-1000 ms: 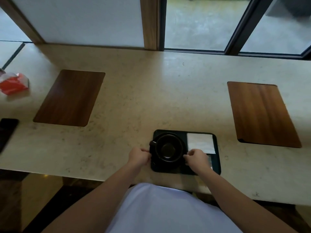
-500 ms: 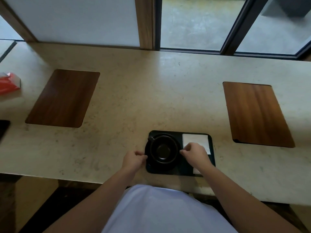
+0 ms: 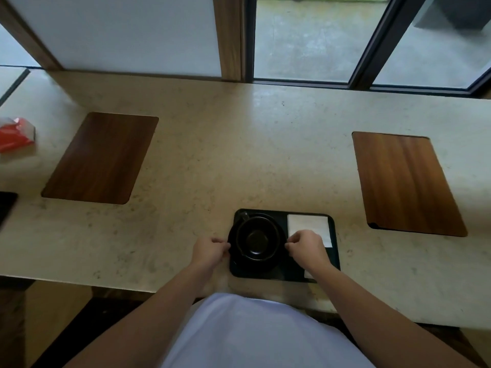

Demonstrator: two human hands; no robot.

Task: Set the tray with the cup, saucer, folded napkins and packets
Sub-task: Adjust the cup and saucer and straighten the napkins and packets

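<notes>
A black tray [image 3: 334, 251] lies near the front edge of the stone counter. On its left half a black cup [image 3: 257, 240] stands on a black saucer [image 3: 233, 257], its handle at the far left. A white folded napkin [image 3: 308, 226] lies on the tray's far right part. A pale packet [image 3: 308, 274] shows at the near right, mostly hidden by my right forearm. My left hand [image 3: 210, 251] pinches the saucer's left rim. My right hand [image 3: 305, 247] pinches its right rim, over the napkin's near edge.
Two wooden placemats lie on the counter [image 3: 212, 160], one at the left [image 3: 101, 158] and one at the right [image 3: 406, 181]. A red and white packet [image 3: 16, 134] and a dark phone [image 3: 6, 205] sit at the far left. Windows run along the back.
Both hands stay at the saucer's rim. The cup and saucer have turned, so the cup's handle has gone from the left side to the far left. The camera has shifted slightly.
</notes>
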